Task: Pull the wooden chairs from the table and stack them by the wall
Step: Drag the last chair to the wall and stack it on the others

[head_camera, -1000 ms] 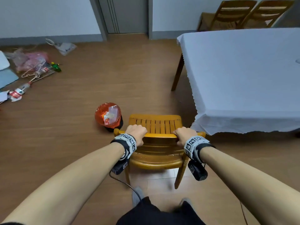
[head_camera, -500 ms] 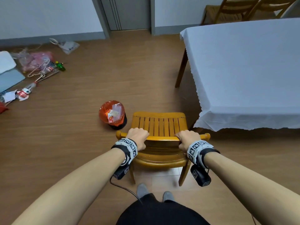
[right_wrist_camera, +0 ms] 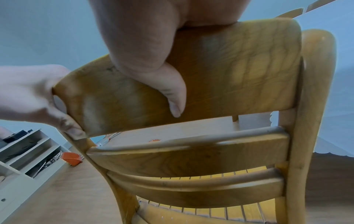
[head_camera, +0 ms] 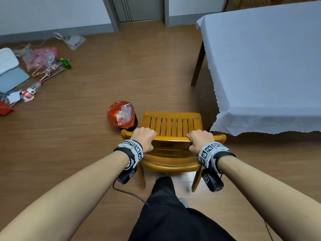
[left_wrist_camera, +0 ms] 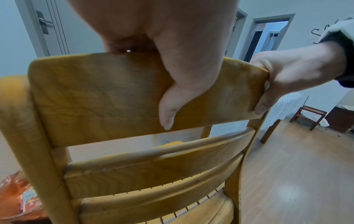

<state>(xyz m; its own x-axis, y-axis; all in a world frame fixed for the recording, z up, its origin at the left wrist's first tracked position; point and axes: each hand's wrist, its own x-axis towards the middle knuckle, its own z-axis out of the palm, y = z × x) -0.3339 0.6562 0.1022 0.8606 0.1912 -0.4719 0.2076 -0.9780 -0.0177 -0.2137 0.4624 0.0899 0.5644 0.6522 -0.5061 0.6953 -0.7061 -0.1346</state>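
A yellow wooden chair (head_camera: 172, 126) with a slatted seat stands on the floor just left of the table's near corner, clear of the white tablecloth (head_camera: 265, 66). My left hand (head_camera: 145, 139) grips the left part of its top back rail (left_wrist_camera: 107, 94), thumb down the rear face. My right hand (head_camera: 199, 140) grips the right part of the same rail (right_wrist_camera: 229, 72), thumb likewise behind. More wooden chairs (head_camera: 255, 1) show at the top edge behind the table.
An orange-lined bin (head_camera: 121, 115) sits on the floor touching the chair's left front. Bags, hangers and bottles (head_camera: 41, 66) litter the floor at left. A grey door (head_camera: 142, 8) is in the far wall. A white shelf unit (right_wrist_camera: 25, 159) stands to my left.
The chair has come back toward me and away from the table. Both hands keep the same hold on the rail, and my leg has stepped forward behind the chair.
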